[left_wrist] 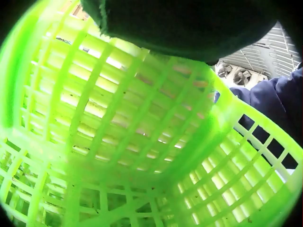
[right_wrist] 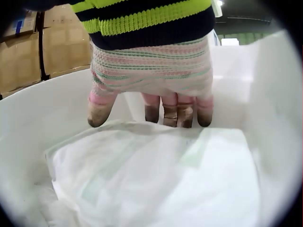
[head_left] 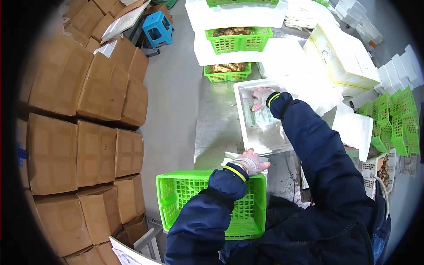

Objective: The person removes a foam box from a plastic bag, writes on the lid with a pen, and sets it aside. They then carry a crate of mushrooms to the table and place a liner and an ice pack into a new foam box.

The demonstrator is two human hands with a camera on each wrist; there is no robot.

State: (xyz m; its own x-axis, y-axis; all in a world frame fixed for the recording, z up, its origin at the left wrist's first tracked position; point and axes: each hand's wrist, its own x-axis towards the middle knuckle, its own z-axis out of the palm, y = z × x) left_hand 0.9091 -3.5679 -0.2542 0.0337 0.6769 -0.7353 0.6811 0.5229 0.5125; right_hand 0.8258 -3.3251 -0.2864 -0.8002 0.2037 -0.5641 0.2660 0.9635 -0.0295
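A pink-and-white gloved left hand (head_left: 251, 162) grips the far rim of an empty green basket (head_left: 165, 194), beside the near edge of a white foam box (head_left: 242, 104). The left wrist view looks into the basket (left_wrist: 118, 109); pinkish patches show through its slots, the rest of the hand is hidden. Inside the box is the right hand (head_left: 263, 98), fingers spread and pointing down. In the right wrist view the right hand (right_wrist: 151, 87) has its dark fingertips at the edge of a white, translucent sheet or bag (right_wrist: 156, 170) on the box floor.
Stacked cardboard boxes (head_left: 57, 150) line the left side. Green baskets of brownish items (head_left: 227, 76) stand beyond the foam box on the metal table (head_left: 216, 119). A large foam carton (head_left: 342, 59) is at upper right, green baskets (head_left: 399, 119) at far right, a blue stool (head_left: 157, 28) at the back.
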